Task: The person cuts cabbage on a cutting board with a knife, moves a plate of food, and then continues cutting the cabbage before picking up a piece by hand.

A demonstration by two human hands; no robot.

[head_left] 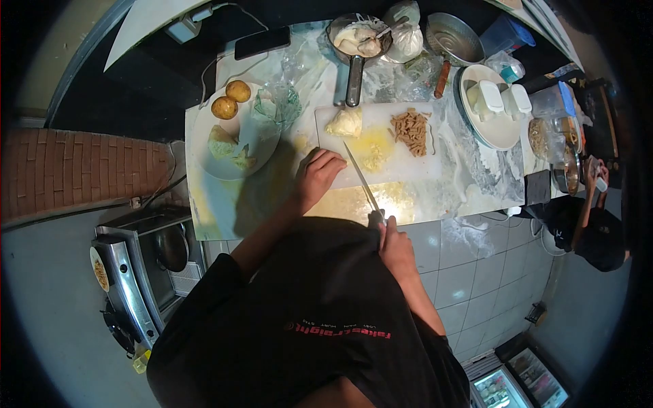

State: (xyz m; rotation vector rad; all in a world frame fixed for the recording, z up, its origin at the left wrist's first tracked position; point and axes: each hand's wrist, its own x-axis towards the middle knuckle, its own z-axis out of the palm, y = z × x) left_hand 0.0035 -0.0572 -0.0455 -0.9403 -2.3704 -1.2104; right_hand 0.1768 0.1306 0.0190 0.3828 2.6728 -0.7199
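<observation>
My right hand [396, 248] grips the handle of a long kitchen knife [364, 183], its blade slanting up and left over the white cutting board [426, 170]. My left hand [320, 177] rests at the board's left front edge, fingers curled together near the blade; a small pale piece seems to be at the fingertips, too small to name. Behind the blade tip sits a pale yellow chunk [344, 123], perhaps cabbage. Finely chopped pale yellow bits [373, 158] lie right of the knife. Farther right is a pile of brown strips [411, 132].
At left, a white plate [204, 153] holds two round brown potato-like items [224, 107] and green leafy pieces. A pan [354, 81] with food stands behind the board, near a phone [262, 43]. White containers [489, 100] stand on a plate. Another person [592, 228] is at far right.
</observation>
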